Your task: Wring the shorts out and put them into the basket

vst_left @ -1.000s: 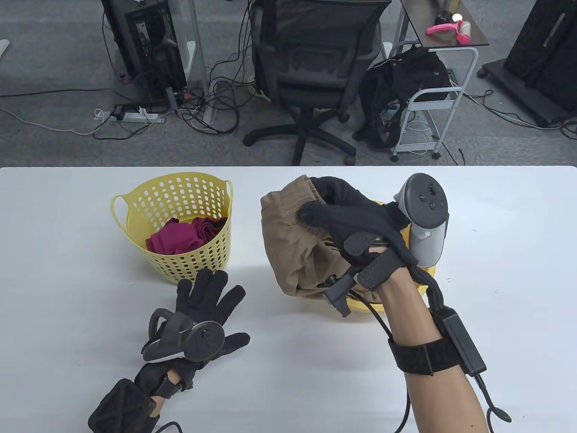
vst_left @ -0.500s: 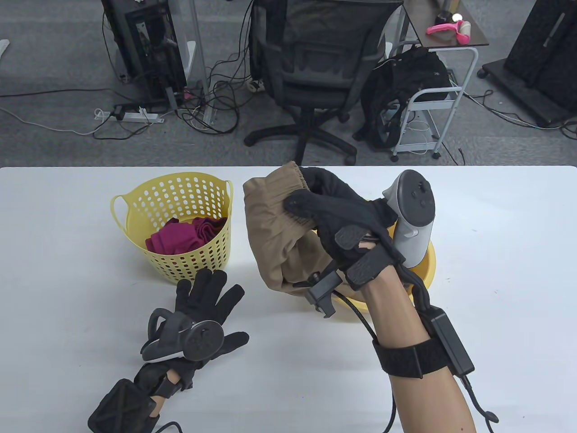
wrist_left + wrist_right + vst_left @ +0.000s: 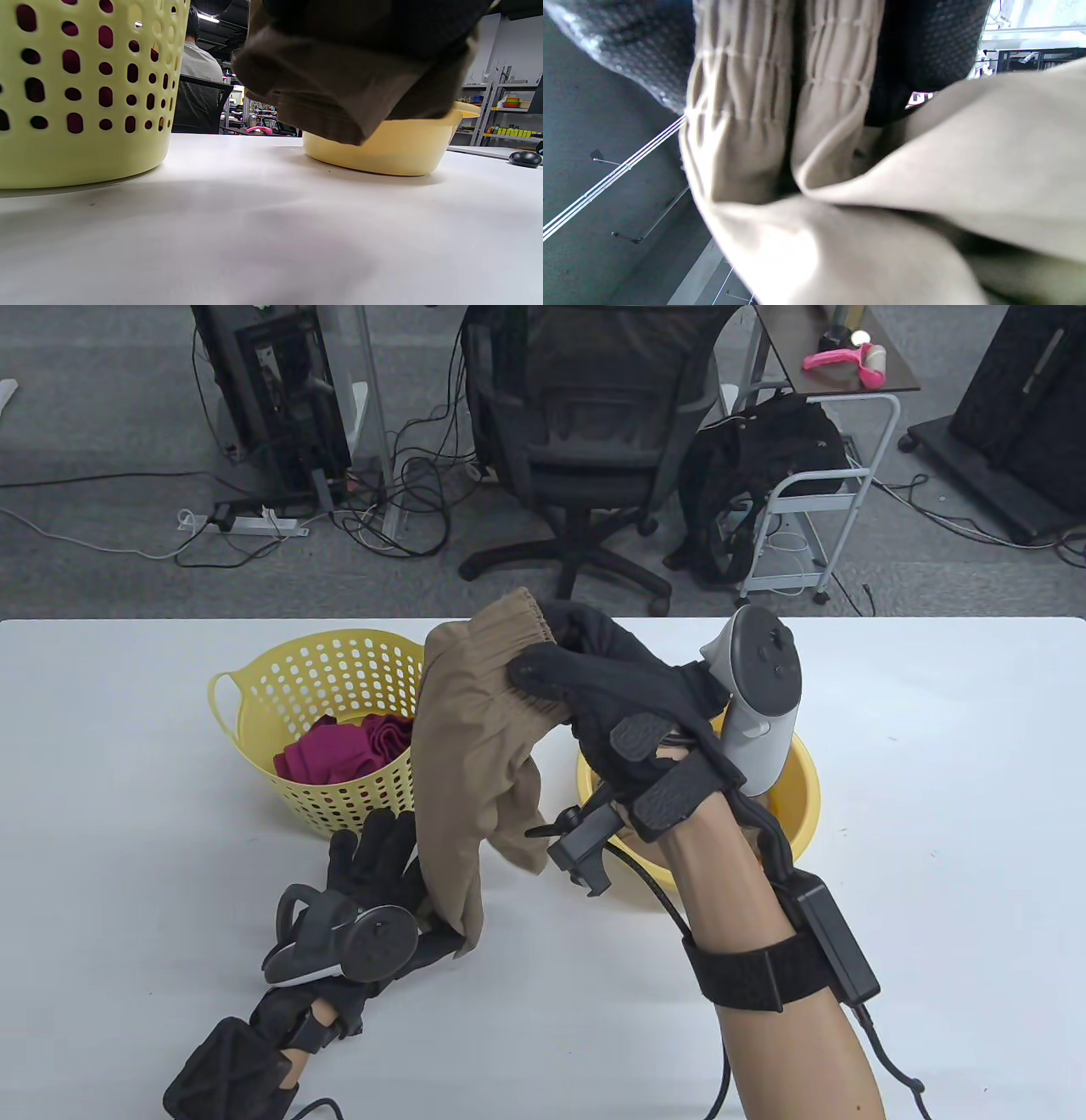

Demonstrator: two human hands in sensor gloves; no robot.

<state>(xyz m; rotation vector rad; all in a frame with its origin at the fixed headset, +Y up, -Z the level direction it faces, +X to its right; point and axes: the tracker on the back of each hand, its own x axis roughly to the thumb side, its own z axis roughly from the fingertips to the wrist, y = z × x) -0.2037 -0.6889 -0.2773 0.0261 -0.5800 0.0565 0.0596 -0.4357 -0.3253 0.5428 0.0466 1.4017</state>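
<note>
Tan shorts [image 3: 462, 763] hang in the air between the yellow perforated basket [image 3: 280, 655] and the yellow basin [image 3: 797, 791]. My right hand [image 3: 543, 645] pinches their elastic waistband, thumb in front and fingers behind. The lower hem drapes over the fingers of my left hand [image 3: 382, 853], which lies flat on the table just in front of the basket. In the left wrist view the shorts [image 3: 348, 84] hang above the table, with the basket [image 3: 85, 148] to the left and the basin [image 3: 394, 152] behind. The right wrist view is filled by the gathered waistband [image 3: 746, 127].
A magenta cloth [image 3: 339, 751] lies inside the basket. Beyond the table's far edge are an office chair [image 3: 585, 432], a white cart [image 3: 814, 500] and floor cables. A small black object [image 3: 525, 159] sits on the table far to the right.
My right hand has carried the shorts up and to the left, away from the basin. They have unfolded and now hang down over my left fingers. The left hand has stayed put.
</note>
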